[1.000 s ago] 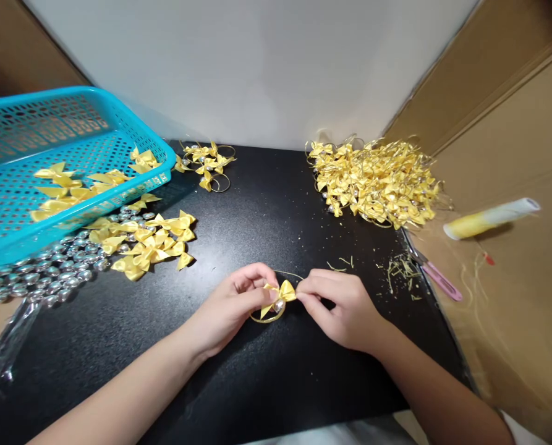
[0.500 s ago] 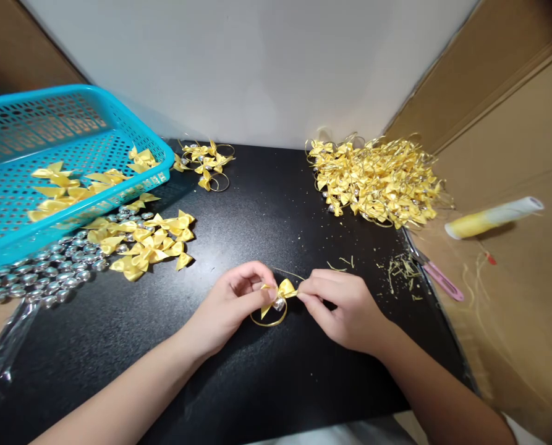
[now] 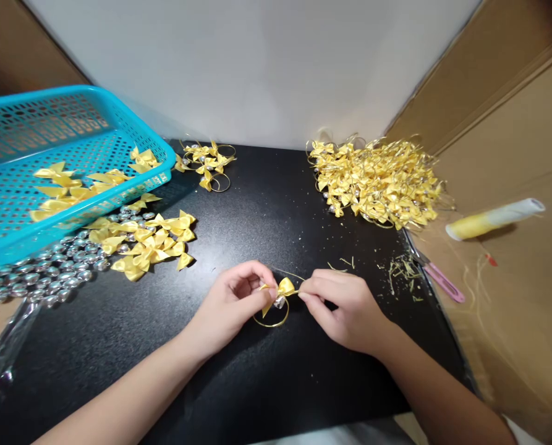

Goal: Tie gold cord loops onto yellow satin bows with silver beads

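My left hand point(image 3: 232, 303) pinches the left wing of a small yellow satin bow point(image 3: 282, 289) just above the black table point(image 3: 257, 371). A silver bead point(image 3: 279, 302) hangs under the bow's knot, and a thin gold cord loop point(image 3: 271, 321) curves below it. My right hand point(image 3: 345, 306) pinches the gold cord at the bow's right side, fingers closed on it. One cord end point(image 3: 288, 273) trails back between the hands.
A turquoise basket point(image 3: 48, 204) with several bows stands at the left. Loose yellow bows point(image 3: 150, 241) and silver beads point(image 3: 48, 272) lie beside it. A few looped bows point(image 3: 206, 162) sit at the back, a big heap point(image 3: 377, 182) at right. Pink snips point(image 3: 440, 279) and a thread spool point(image 3: 493, 217) rest on cardboard.
The hands stay in place with small finger movements. The gold loop under the bow hangs slightly lower and rounder than a second ago.
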